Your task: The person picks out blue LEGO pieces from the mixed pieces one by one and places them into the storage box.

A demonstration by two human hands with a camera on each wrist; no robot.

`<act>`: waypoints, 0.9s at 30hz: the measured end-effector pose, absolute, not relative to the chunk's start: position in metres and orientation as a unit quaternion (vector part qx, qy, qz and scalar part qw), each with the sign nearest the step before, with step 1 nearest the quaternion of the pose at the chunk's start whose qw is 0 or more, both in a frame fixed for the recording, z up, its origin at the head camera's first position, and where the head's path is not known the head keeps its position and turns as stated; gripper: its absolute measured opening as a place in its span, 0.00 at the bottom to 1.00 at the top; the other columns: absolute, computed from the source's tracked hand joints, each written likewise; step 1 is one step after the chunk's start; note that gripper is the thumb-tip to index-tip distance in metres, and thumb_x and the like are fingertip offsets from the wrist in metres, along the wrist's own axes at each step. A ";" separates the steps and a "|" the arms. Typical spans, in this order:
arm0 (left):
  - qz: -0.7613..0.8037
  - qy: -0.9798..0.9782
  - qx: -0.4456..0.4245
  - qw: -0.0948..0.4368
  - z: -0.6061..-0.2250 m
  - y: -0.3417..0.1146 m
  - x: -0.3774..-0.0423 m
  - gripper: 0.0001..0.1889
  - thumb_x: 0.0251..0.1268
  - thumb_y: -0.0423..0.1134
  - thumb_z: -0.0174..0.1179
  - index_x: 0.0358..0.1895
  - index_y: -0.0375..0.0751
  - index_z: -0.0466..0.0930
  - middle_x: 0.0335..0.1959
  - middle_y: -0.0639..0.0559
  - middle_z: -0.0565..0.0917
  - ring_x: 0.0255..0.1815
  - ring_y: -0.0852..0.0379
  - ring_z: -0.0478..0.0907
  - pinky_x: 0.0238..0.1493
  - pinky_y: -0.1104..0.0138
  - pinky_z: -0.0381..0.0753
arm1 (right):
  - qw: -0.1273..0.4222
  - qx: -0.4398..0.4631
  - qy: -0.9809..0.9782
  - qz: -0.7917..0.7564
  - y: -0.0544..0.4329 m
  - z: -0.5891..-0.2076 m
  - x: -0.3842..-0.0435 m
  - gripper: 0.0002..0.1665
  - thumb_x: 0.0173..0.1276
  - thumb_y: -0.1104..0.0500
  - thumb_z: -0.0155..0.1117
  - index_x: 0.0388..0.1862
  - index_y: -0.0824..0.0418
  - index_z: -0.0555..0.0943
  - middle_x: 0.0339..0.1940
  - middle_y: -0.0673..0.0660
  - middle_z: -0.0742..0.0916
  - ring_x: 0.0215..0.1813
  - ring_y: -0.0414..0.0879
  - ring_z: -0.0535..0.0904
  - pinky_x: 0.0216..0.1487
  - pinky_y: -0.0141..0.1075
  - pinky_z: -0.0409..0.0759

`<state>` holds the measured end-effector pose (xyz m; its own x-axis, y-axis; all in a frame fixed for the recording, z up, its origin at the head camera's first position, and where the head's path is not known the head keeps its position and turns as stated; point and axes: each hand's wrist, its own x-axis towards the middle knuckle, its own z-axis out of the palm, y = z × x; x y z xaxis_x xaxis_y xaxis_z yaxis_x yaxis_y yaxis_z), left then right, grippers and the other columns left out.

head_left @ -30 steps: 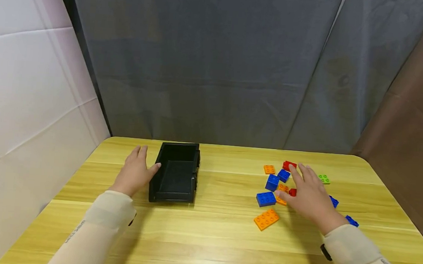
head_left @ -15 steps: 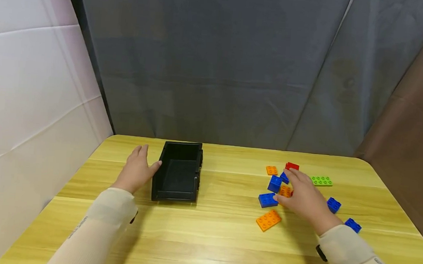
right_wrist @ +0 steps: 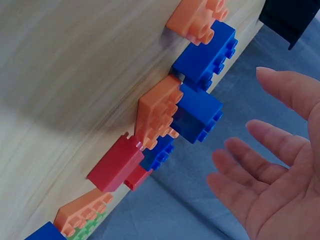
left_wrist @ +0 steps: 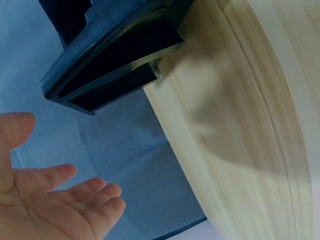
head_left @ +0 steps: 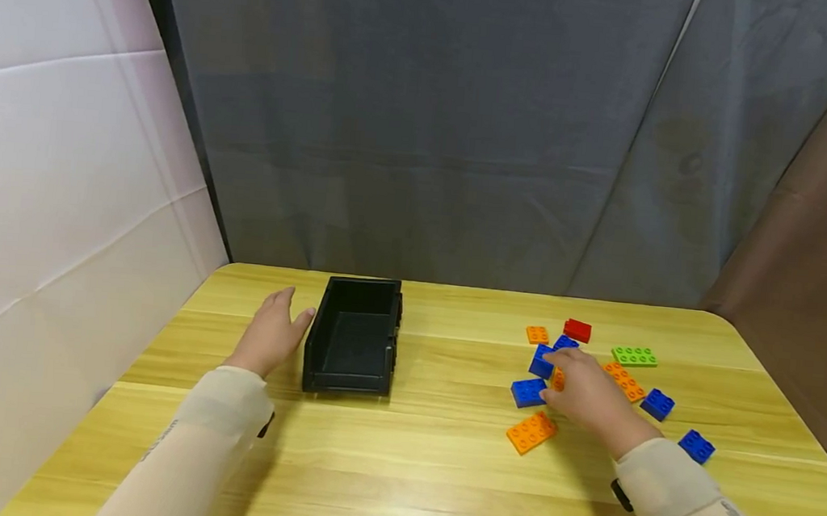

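Note:
My left hand (head_left: 270, 334) is held just left of the black plastic bin (head_left: 347, 384), thumb toward its side. In the left wrist view the left hand (left_wrist: 60, 205) has its palm and fingers in sight with nothing in them. My right hand (head_left: 595, 395) hovers over a loose cluster of toy building bricks, covering part of it. The right wrist view has the right hand (right_wrist: 275, 165) with spread, relaxed fingers, apart from the bricks. Nearest to its fingertips are a blue brick (head_left: 541, 362), another blue brick (head_left: 528, 393) and, partly hidden, an orange brick (right_wrist: 157, 112). A red brick (right_wrist: 117, 162) is hidden from the head view.
Around the right hand lie a green brick (head_left: 634, 356), a long orange brick (head_left: 622, 381), a red brick (head_left: 578, 330) and several other blue and orange bricks. All rest on a wooden table (head_left: 396, 483). A grey curtain (head_left: 424, 129) hangs behind its far edge.
My right hand has moved left over the bricks and its fingers have drawn in a little, uncovering the green and long orange bricks. The left hand stays beside the bin. The head view has shifted slightly.

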<state>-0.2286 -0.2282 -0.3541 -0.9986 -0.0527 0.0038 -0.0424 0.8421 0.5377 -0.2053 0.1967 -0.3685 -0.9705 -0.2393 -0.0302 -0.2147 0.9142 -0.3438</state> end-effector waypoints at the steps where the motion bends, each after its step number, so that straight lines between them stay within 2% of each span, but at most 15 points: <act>1: -0.283 -0.959 0.026 0.004 -0.354 -0.228 -0.229 0.35 0.76 0.46 0.43 0.72 0.22 0.46 0.72 0.24 0.51 0.72 0.29 0.48 0.71 0.42 0.49 | 0.038 -0.117 0.978 -0.171 0.196 -0.369 -0.206 0.34 0.61 0.59 0.71 0.64 0.68 0.73 0.66 0.72 0.72 0.66 0.68 0.66 0.63 0.59 0.68; 8: -0.306 -0.951 0.028 -0.036 -0.356 -0.228 -0.231 0.34 0.78 0.46 0.40 0.73 0.23 0.46 0.72 0.24 0.52 0.72 0.29 0.49 0.71 0.42 0.50 | 0.051 -0.117 0.978 -0.165 0.194 -0.373 -0.208 0.32 0.60 0.59 0.71 0.63 0.68 0.74 0.66 0.71 0.72 0.67 0.67 0.66 0.63 0.59 0.67; 16: -0.329 -0.943 0.022 -0.049 -0.361 -0.231 -0.234 0.30 0.79 0.44 0.36 0.72 0.22 0.50 0.70 0.24 0.57 0.70 0.28 0.54 0.69 0.42 0.54 | 0.058 -0.118 0.979 -0.158 0.192 -0.375 -0.210 0.31 0.60 0.60 0.71 0.61 0.68 0.75 0.65 0.71 0.73 0.67 0.67 0.66 0.64 0.59 0.67; 27: -0.433 -0.895 0.045 -0.097 -0.362 -0.230 -0.238 0.29 0.80 0.43 0.32 0.72 0.23 0.48 0.73 0.26 0.51 0.73 0.30 0.46 0.71 0.43 0.50 | 0.054 -0.127 0.980 -0.146 0.191 -0.381 -0.214 0.29 0.60 0.61 0.71 0.60 0.68 0.76 0.64 0.70 0.74 0.64 0.65 0.70 0.61 0.57 0.71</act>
